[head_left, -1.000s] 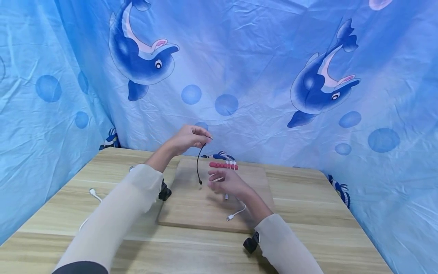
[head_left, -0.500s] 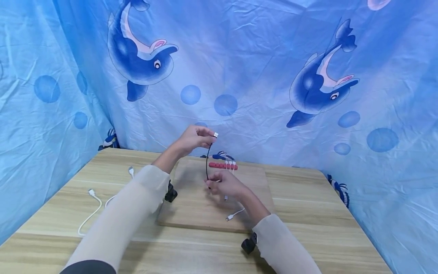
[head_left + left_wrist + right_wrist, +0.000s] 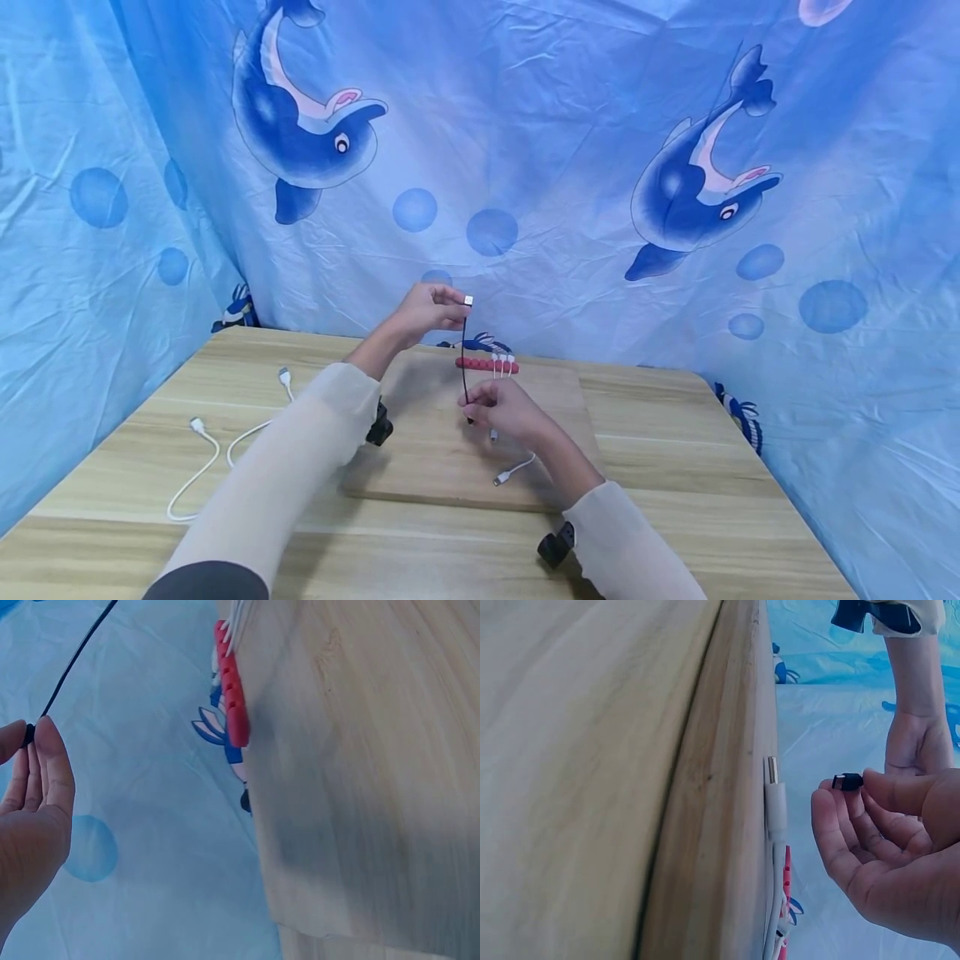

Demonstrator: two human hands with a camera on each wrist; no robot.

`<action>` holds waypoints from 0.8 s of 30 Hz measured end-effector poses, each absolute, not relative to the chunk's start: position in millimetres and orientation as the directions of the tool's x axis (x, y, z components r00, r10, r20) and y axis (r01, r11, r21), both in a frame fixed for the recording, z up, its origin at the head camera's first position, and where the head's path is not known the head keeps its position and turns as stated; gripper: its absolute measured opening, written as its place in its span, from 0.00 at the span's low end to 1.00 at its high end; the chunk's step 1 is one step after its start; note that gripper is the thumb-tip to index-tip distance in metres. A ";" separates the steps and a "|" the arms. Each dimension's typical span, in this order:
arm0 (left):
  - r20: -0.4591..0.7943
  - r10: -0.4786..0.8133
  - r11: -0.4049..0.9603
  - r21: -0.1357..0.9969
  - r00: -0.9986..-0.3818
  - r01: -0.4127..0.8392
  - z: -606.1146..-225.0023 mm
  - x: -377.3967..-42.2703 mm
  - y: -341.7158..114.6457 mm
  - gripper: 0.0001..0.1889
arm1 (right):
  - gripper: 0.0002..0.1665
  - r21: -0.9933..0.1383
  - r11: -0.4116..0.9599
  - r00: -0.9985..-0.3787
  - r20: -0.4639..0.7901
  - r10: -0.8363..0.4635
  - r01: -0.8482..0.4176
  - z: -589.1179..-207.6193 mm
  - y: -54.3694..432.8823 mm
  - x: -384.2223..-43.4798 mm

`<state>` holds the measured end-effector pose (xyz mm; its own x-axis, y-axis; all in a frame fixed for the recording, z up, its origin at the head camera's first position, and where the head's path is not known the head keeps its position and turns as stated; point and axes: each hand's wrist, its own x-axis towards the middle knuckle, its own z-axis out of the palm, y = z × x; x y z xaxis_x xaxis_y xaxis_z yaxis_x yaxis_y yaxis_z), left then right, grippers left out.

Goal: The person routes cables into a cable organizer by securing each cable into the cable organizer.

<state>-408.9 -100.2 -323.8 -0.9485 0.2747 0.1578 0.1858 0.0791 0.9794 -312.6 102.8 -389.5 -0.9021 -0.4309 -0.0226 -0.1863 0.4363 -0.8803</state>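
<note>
A thin black USB cable (image 3: 464,354) is held nearly straight and upright above the wooden board. At its top, my left hand (image 3: 429,310) pinches it just by the metal USB plug. My right hand (image 3: 506,408) pinches the lower end between thumb and fingers; there the small black connector (image 3: 849,781) sticks out past the fingertips. Behind the hands, a red cable holder strip (image 3: 480,364) lies along the board's far edge. Several white cables (image 3: 502,359) sit in its right-hand slots, their ends trailing under my right hand.
The wooden board (image 3: 420,475) lies on a wood-grain table (image 3: 675,467). Loose white cables (image 3: 197,479) lie at the left, partly under my left forearm. One white plug (image 3: 502,478) rests near the board's front. A blue dolphin-print curtain (image 3: 540,150) hangs behind and at the sides.
My right hand has come to the cable's dangling lower end and now pinches it. My left hand has shifted slightly right and turned the plug upward. The cable went from curved to nearly straight.
</note>
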 end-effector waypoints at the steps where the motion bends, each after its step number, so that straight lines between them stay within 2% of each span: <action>1: 0.154 0.275 0.078 0.980 -0.949 0.182 -325.9 -410.9 -99.9 0.12 | 0.10 -0.880 0.436 -0.902 -0.020 -0.431 -0.188 -389.9 103.7 -312.1; 7: 0.127 0.270 0.090 0.984 -0.955 0.156 -341.1 -420.7 -95.1 0.10 | 0.14 -0.882 0.437 -0.918 -0.013 -0.397 -0.177 -390.9 109.7 -306.6; 11: 0.113 0.261 0.093 0.986 -0.959 0.142 -349.8 -424.9 -92.9 0.10 | 0.15 -0.899 0.421 -0.939 -0.031 -0.343 -0.124 -391.0 111.6 -303.1; 18: 0.072 0.239 0.125 0.987 -0.968 0.104 -361.6 -431.2 -91.7 0.10 | 0.10 -0.905 0.425 -0.971 -0.120 -0.208 0.021 -390.4 111.8 -299.4; 24: 0.032 0.241 0.166 0.983 -0.970 0.073 -371.5 -435.3 -84.1 0.12 | 0.04 -0.908 0.417 -0.975 -0.118 -0.188 0.029 -394.0 111.6 -295.5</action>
